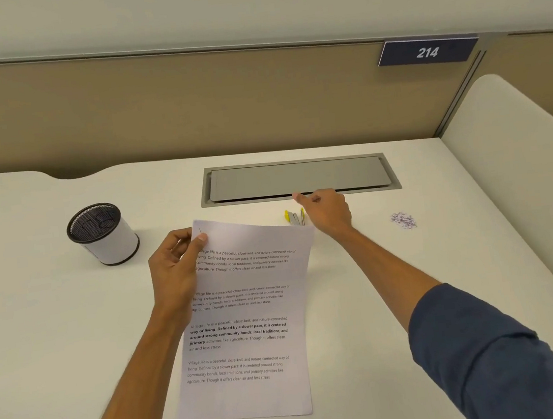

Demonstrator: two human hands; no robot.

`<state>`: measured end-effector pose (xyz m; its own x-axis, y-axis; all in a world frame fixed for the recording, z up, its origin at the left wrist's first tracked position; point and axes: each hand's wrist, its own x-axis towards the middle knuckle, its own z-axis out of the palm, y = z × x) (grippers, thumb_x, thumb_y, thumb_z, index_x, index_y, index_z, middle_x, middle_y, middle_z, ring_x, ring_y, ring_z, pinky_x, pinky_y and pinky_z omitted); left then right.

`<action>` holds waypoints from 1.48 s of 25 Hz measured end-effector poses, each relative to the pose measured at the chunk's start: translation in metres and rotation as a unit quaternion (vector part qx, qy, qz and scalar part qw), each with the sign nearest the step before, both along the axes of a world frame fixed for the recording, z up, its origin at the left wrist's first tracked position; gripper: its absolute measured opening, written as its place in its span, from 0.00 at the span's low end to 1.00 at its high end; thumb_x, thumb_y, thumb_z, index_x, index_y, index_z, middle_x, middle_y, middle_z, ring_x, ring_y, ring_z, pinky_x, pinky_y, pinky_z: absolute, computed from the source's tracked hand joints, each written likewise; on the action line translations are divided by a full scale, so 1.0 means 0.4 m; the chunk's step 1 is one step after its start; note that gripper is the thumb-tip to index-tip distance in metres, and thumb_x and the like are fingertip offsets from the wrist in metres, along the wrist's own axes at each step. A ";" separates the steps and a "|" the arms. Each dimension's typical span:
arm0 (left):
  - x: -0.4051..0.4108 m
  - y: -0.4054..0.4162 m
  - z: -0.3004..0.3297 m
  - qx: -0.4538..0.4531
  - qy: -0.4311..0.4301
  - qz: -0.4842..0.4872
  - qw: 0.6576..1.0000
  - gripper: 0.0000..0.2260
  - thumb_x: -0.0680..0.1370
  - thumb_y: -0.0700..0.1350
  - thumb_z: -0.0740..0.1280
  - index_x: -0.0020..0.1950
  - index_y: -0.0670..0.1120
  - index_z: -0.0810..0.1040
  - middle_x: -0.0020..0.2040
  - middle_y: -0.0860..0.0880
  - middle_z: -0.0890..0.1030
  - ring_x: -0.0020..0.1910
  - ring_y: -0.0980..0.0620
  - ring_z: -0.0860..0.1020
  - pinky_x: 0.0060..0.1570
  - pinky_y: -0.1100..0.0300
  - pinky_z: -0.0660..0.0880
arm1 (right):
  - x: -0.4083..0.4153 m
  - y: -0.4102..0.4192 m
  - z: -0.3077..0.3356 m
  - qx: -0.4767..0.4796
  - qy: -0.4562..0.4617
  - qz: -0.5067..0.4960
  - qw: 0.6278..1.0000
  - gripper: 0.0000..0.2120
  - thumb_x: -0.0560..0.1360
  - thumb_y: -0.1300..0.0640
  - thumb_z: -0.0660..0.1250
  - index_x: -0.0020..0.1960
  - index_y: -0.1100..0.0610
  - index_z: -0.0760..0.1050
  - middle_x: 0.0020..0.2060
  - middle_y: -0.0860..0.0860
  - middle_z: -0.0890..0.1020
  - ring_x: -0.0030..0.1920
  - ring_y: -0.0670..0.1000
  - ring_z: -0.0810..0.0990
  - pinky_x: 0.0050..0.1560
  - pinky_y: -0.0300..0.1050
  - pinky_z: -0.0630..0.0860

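Note:
A printed sheet of paper [246, 316] lies on the white desk [60, 354], its top left corner lifted. My left hand [175, 269] pinches that corner between thumb and fingers. My right hand [325, 212] hovers beyond the sheet's top right corner, fingers loosely curled with the thumb sticking out, just over a small bundle of yellow-and-grey clips or markers [295, 217]. Whether it touches them I cannot tell. The sheet's top edge hides the lower part of that bundle.
A mesh pen cup [104, 234] stands to the left of the paper. A grey cable hatch [299, 178] is set into the desk behind my hands. A small heap of paper clips [404, 220] lies at right. A beige partition with a "214" sign [427, 52] closes the back.

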<state>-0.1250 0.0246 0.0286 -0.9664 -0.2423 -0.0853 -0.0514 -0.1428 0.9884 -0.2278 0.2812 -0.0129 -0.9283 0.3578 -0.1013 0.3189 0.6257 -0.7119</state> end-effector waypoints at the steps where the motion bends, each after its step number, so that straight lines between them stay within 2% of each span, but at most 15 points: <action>1: 0.002 0.000 0.003 0.003 -0.003 0.000 1.000 0.04 0.77 0.40 0.70 0.44 0.48 0.78 0.41 0.46 0.84 0.33 0.51 0.80 0.34 0.57 0.79 | 0.011 0.006 0.017 -0.037 0.017 0.016 0.999 0.25 0.73 0.37 0.66 0.33 0.58 0.75 0.30 0.51 0.79 0.35 0.53 0.76 0.39 0.45 0.70; 4: 0.009 0.002 0.012 0.020 -0.005 0.003 1.000 0.04 0.77 0.40 0.70 0.44 0.47 0.78 0.38 0.49 0.84 0.32 0.51 0.80 0.34 0.58 0.79 | 0.060 0.009 0.090 -0.175 0.013 0.103 0.979 0.23 0.76 0.39 0.64 0.46 0.60 0.83 0.42 0.52 0.85 0.43 0.49 0.83 0.47 0.44 0.74; 7: 0.023 -0.001 0.025 0.052 -0.012 0.001 0.999 0.03 0.77 0.40 0.69 0.46 0.46 0.76 0.37 0.49 0.85 0.32 0.51 0.81 0.34 0.57 0.80 | 0.131 0.011 0.149 -0.260 -0.044 0.192 0.945 0.26 0.76 0.36 0.60 0.47 0.58 0.84 0.46 0.53 0.86 0.47 0.50 0.83 0.50 0.44 0.75; 9: 0.032 0.000 0.036 0.070 -0.017 -0.004 0.997 0.03 0.78 0.40 0.69 0.47 0.46 0.76 0.37 0.49 0.84 0.33 0.51 0.81 0.33 0.58 0.80 | 0.176 0.015 0.170 -0.292 -0.043 0.243 0.924 0.26 0.74 0.35 0.62 0.45 0.57 0.84 0.46 0.55 0.85 0.46 0.52 0.81 0.51 0.45 0.75; 10: 0.037 0.000 0.042 0.074 -0.017 -0.005 0.997 0.03 0.78 0.40 0.68 0.47 0.46 0.76 0.37 0.49 0.84 0.32 0.52 0.81 0.33 0.59 0.80 | 0.195 0.015 0.178 -0.297 -0.034 0.267 0.916 0.24 0.72 0.36 0.65 0.45 0.58 0.84 0.45 0.55 0.85 0.45 0.52 0.81 0.51 0.45 0.75; 12: 0.044 0.002 0.055 0.074 -0.022 -0.011 0.997 0.02 0.78 0.40 0.67 0.47 0.46 0.76 0.37 0.49 0.84 0.32 0.51 0.81 0.32 0.59 0.80 | 0.222 0.012 0.192 -0.297 -0.012 0.289 0.910 0.16 0.71 0.46 0.72 0.46 0.60 0.83 0.43 0.53 0.84 0.44 0.50 0.81 0.50 0.44 0.75; 13: 0.048 0.001 0.062 0.074 -0.027 -0.018 0.997 0.01 0.79 0.41 0.67 0.48 0.46 0.76 0.37 0.49 0.84 0.33 0.51 0.81 0.32 0.59 0.79 | 0.234 0.009 0.202 -0.298 0.002 0.289 0.910 0.11 0.72 0.52 0.73 0.46 0.60 0.83 0.43 0.52 0.85 0.44 0.49 0.82 0.49 0.42 0.76; 15: 0.056 -0.002 0.076 0.079 -0.036 -0.039 0.995 0.01 0.79 0.43 0.66 0.50 0.47 0.76 0.39 0.47 0.84 0.34 0.49 0.81 0.32 0.58 0.80 | 0.255 0.005 0.217 -0.300 0.031 0.288 0.909 0.08 0.73 0.57 0.73 0.47 0.62 0.83 0.42 0.53 0.85 0.42 0.50 0.82 0.46 0.40 0.77; 18: 0.066 -0.014 0.090 0.098 -0.042 -0.088 0.990 0.04 0.80 0.46 0.64 0.52 0.46 0.76 0.42 0.46 0.84 0.38 0.48 0.82 0.36 0.55 0.81 | 0.278 0.005 0.233 -0.307 0.056 0.282 0.907 0.07 0.74 0.58 0.72 0.46 0.62 0.83 0.41 0.53 0.85 0.40 0.51 0.82 0.43 0.41 0.77; 22: 0.080 -0.028 0.116 0.157 -0.048 -0.145 0.976 0.03 0.77 0.46 0.66 0.47 0.47 0.77 0.47 0.43 0.83 0.44 0.45 0.81 0.45 0.50 0.79 | 0.303 0.008 0.260 -0.309 0.063 0.280 0.907 0.05 0.74 0.58 0.72 0.45 0.60 0.83 0.39 0.53 0.85 0.39 0.51 0.83 0.41 0.42 0.77; 26: 0.098 -0.027 0.153 0.184 -0.028 -0.169 0.968 0.10 0.78 0.42 0.63 0.39 0.49 0.79 0.45 0.44 0.83 0.42 0.48 0.82 0.38 0.55 0.80 | 0.330 0.003 0.287 -0.320 0.074 0.280 0.902 0.07 0.74 0.58 0.72 0.47 0.62 0.83 0.41 0.54 0.85 0.40 0.53 0.83 0.42 0.43 0.78; 30: 0.111 -0.034 0.185 0.175 0.012 -0.184 0.967 0.04 0.74 0.43 0.64 0.47 0.45 0.77 0.47 0.41 0.81 0.40 0.48 0.81 0.35 0.57 0.80 | 0.357 -0.007 0.316 -0.343 0.097 0.272 0.894 0.08 0.74 0.57 0.72 0.47 0.62 0.83 0.41 0.57 0.85 0.40 0.54 0.83 0.41 0.44 0.78; 32: 0.115 -0.043 0.199 0.168 0.028 -0.201 0.965 0.09 0.71 0.45 0.68 0.49 0.43 0.75 0.47 0.40 0.80 0.38 0.47 0.80 0.34 0.57 0.79 | 0.373 -0.010 0.330 -0.348 0.103 0.269 0.892 0.09 0.74 0.57 0.72 0.47 0.64 0.82 0.41 0.57 0.84 0.40 0.55 0.83 0.41 0.44 0.77; 35: 0.126 -0.052 0.225 0.141 0.043 -0.230 0.962 0.30 0.57 0.53 0.82 0.50 0.42 0.74 0.45 0.38 0.79 0.38 0.45 0.80 0.33 0.55 0.79 | 0.394 -0.014 0.349 -0.350 0.108 0.267 0.892 0.12 0.73 0.56 0.73 0.48 0.65 0.82 0.42 0.59 0.84 0.41 0.57 0.82 0.41 0.45 0.77; 37: 0.135 -0.053 0.234 0.145 0.052 -0.227 0.962 0.34 0.53 0.54 0.83 0.50 0.42 0.74 0.44 0.38 0.79 0.37 0.44 0.80 0.33 0.54 0.79 | 0.405 -0.019 0.359 -0.356 0.113 0.258 0.891 0.11 0.73 0.56 0.73 0.49 0.65 0.82 0.42 0.59 0.84 0.40 0.57 0.82 0.41 0.45 0.77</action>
